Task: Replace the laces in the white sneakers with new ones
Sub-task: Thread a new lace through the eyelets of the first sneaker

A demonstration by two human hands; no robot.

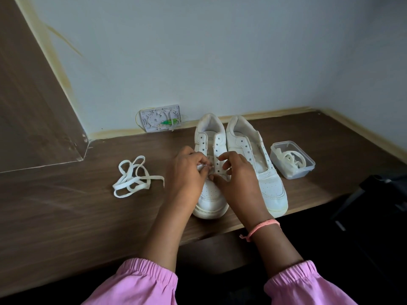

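At frame centre both white leather sneakers [233,164] are standing unlaced on the brown wood-grain desk [66,216]; the left hand [187,170] is pinching a white lace end [201,166], probably starting threading, the right hand [235,172] curling over eyelets; a loose flat white lace [134,177] is lying left, a clear plastic box [293,159] holding another right, beneath a pale blue wall [220,51]

Bare brown wooden tabletop [66,208] open across lower left of frame. Loose white flat lace [134,177] heaped left of centre. Two white sneakers [240,164] side by side at centre, both hands over left one. Clear plastic box [293,159] just right of sneakers. Pale wall [220,51] closes off behind.
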